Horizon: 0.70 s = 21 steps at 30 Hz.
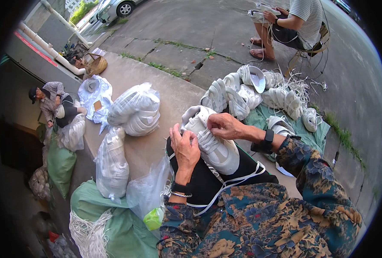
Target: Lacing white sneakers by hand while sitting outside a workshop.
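A white-and-grey sneaker (221,157) rests on my lap, its toe pointing toward me and its opening facing away. On the left side of its lacing, my left hand (185,148) is closed, with the fingertips curled by the eyelets; what they hold is hidden. My right hand (226,127) pinches at the lacing on the other side, near the tongue. A long white shoelace (238,178) loops loosely across the black cloth (195,182) on my lap.
Many white sneakers (238,92) lie piled on green sheeting (320,133) ahead right. Bagged shoes (135,109) stand left, beside a green sack (126,230) bearing a bundle of laces (87,228). One person (305,21) sits far right with shoes, another (55,101) far left.
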Each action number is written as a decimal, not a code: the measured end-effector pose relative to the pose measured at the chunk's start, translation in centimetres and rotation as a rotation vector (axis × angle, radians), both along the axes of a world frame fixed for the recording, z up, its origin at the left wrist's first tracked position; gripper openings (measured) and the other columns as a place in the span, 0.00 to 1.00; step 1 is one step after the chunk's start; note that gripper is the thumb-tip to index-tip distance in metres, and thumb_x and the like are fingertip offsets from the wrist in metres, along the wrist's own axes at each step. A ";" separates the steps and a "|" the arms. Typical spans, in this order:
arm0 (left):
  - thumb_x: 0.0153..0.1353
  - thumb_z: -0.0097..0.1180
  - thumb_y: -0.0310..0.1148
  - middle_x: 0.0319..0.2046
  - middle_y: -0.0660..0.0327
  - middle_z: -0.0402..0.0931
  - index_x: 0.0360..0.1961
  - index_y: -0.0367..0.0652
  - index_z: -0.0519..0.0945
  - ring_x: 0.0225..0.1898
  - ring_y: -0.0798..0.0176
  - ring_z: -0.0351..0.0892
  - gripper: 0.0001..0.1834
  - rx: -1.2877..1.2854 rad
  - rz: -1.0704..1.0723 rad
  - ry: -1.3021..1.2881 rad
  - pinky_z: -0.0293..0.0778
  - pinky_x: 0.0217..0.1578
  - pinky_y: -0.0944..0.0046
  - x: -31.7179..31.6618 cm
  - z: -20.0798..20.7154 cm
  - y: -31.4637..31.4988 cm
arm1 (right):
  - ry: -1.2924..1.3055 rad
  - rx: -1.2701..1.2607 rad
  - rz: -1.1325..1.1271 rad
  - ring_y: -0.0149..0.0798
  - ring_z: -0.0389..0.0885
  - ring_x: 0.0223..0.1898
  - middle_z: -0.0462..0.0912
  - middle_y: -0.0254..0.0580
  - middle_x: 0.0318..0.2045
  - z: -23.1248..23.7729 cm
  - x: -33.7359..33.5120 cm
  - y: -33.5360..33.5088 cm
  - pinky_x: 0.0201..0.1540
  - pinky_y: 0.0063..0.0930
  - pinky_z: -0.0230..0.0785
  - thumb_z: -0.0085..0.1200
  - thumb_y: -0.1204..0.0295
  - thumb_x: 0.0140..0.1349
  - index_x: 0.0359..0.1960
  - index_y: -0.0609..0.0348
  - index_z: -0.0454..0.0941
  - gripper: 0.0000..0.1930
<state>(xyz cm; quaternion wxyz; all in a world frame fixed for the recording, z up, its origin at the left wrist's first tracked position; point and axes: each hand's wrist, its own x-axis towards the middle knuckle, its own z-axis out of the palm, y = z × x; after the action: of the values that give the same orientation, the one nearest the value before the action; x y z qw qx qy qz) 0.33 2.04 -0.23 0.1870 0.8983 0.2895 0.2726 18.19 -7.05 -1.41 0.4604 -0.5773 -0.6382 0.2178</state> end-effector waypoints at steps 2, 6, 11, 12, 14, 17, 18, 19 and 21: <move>0.48 0.56 0.24 0.53 0.38 0.59 0.28 0.38 0.72 0.58 0.36 0.57 0.06 -0.041 -0.038 -0.031 0.55 0.56 0.46 -0.5 -0.1 0.7 | 0.119 -0.090 -0.066 0.38 0.72 0.22 0.72 0.42 0.19 -0.2 -0.2 0.0 0.27 0.32 0.65 0.47 0.76 0.47 0.30 0.63 0.71 0.07; 0.49 0.55 0.24 0.53 0.39 0.61 0.26 0.38 0.72 0.57 0.38 0.59 0.05 -0.052 0.032 -0.042 0.56 0.56 0.49 -2.8 -1.2 1.9 | 0.104 -0.071 -0.076 0.31 0.70 0.21 0.71 0.38 0.19 -0.4 0.0 0.0 0.25 0.26 0.64 0.48 0.77 0.48 0.31 0.62 0.70 0.07; 0.49 0.55 0.24 0.52 0.41 0.63 0.31 0.39 0.73 0.56 0.42 0.62 0.07 -0.157 0.068 -0.164 0.59 0.55 0.52 -2.8 0.0 1.0 | 0.016 -0.047 -0.062 0.32 0.71 0.21 0.71 0.38 0.19 1.1 -0.1 -0.1 0.26 0.28 0.64 0.51 0.76 0.49 0.33 0.60 0.72 0.08; 0.48 0.56 0.25 0.51 0.43 0.64 0.33 0.40 0.74 0.55 0.42 0.62 0.09 -0.122 0.048 -0.178 0.60 0.54 0.52 -2.2 0.4 0.8 | -0.103 0.048 -0.062 0.37 0.73 0.24 0.72 0.40 0.21 1.0 -0.1 0.2 0.27 0.31 0.65 0.53 0.75 0.50 0.31 0.59 0.73 0.06; 0.48 0.57 0.26 0.51 0.43 0.63 0.35 0.41 0.74 0.56 0.42 0.60 0.11 -0.076 0.014 -0.115 0.58 0.54 0.49 -1.2 0.3 0.6 | -0.283 0.076 -0.033 0.40 0.74 0.26 0.72 0.41 0.22 1.2 -0.4 0.4 0.28 0.32 0.66 0.53 0.75 0.51 0.30 0.59 0.73 0.05; 0.47 0.59 0.28 0.48 0.46 0.66 0.31 0.41 0.74 0.53 0.44 0.64 0.10 0.064 0.017 -0.035 0.62 0.51 0.49 0.0 0.5 0.3 | -0.532 0.105 0.000 0.45 0.74 0.31 0.70 0.43 0.25 1.5 -1.1 1.4 0.32 0.35 0.67 0.53 0.74 0.50 0.25 0.60 0.69 0.05; 0.46 0.59 0.29 0.47 0.46 0.66 0.30 0.41 0.75 0.52 0.44 0.65 0.09 0.044 0.019 0.015 0.63 0.49 0.49 0.2 0.3 0.5 | -0.606 0.095 0.021 0.45 0.74 0.32 0.71 0.44 0.27 1.5 -1.2 1.6 0.34 0.35 0.67 0.52 0.74 0.49 0.26 0.61 0.69 0.05; 0.46 0.59 0.30 0.46 0.47 0.67 0.29 0.41 0.75 0.51 0.45 0.65 0.09 0.024 0.020 0.067 0.64 0.48 0.49 0.5 0.1 0.6 | -0.680 0.086 0.041 0.45 0.73 0.33 0.71 0.45 0.28 1.5 -1.3 1.8 0.35 0.36 0.68 0.51 0.74 0.49 0.26 0.62 0.69 0.06; 0.45 0.58 0.31 0.44 0.48 0.69 0.26 0.41 0.76 0.49 0.46 0.67 0.07 0.031 0.048 0.073 0.65 0.45 0.49 0.7 -0.5 0.9 | -0.738 0.084 0.092 0.45 0.73 0.34 0.70 0.46 0.30 2.2 -1.8 1.8 0.37 0.35 0.67 0.51 0.76 0.47 0.27 0.64 0.68 0.07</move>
<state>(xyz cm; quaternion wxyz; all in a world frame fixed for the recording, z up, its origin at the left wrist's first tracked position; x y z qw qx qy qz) 1.04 2.93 -0.71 0.1559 0.9031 0.3135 0.2485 16.44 -5.23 0.82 0.2126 -0.5681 -0.7949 -0.0107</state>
